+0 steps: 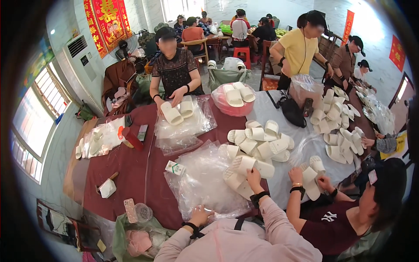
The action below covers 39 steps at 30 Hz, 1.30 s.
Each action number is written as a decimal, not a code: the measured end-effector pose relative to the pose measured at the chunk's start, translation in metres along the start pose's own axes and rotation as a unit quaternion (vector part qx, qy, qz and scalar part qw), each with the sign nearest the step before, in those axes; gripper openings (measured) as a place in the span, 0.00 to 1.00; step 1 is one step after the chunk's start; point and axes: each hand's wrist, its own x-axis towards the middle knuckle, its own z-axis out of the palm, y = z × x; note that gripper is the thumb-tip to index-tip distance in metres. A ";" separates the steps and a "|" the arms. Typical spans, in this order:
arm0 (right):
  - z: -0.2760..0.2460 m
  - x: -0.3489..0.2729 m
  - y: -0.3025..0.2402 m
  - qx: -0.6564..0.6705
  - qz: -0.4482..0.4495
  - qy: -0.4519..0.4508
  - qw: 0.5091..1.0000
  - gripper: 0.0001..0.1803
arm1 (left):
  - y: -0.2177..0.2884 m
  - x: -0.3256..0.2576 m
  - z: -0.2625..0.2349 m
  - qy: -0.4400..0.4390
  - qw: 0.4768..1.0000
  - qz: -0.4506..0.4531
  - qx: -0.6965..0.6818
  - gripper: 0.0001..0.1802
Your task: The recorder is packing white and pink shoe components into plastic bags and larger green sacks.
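My right hand [254,178] is closed on a cream slipper [264,168], beside another pale slipper [239,184] at the near end of the slipper pile. Flat on the maroon tablecloth, a stack of clear plastic bags [196,174] spreads in front of me. My left hand [200,215] rests on the near edge of that stack, fingers apart, with no slipper in it. A small white-and-green box [175,168] lies on the bags' left side. The heap of cream slippers [262,142] sits just beyond my right hand.
At my right a co-worker handles slippers [310,179]; across the table another holds a slipper [172,114] over bags. A pink round bundle [232,98] carries two slippers. To the left are a red cylinder [133,139], a tape roll [107,188], a phone [130,210] and a clear jar [142,212].
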 end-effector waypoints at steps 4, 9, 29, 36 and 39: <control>-0.027 -0.023 -0.042 -0.094 -0.121 0.035 0.988 0.11 | 0.001 -0.001 -0.002 -0.013 0.998 -0.020 -0.065 0.28; -0.023 -0.026 -0.030 -0.086 -0.170 0.091 0.977 0.09 | 0.004 -0.003 -0.007 -0.021 0.998 -0.024 -0.055 0.28; -0.014 0.003 -0.029 -0.195 -0.178 0.013 0.964 0.08 | -0.005 -0.003 0.001 -0.013 0.999 -0.012 -0.029 0.23; 0.000 0.020 -0.001 0.451 0.122 -0.011 0.884 0.12 | -0.002 0.001 -0.003 -0.025 0.999 -0.004 -0.030 0.26; -0.002 0.012 0.001 0.546 0.164 -0.028 0.821 0.15 | -0.003 0.000 -0.003 -0.042 0.998 -0.018 -0.045 0.26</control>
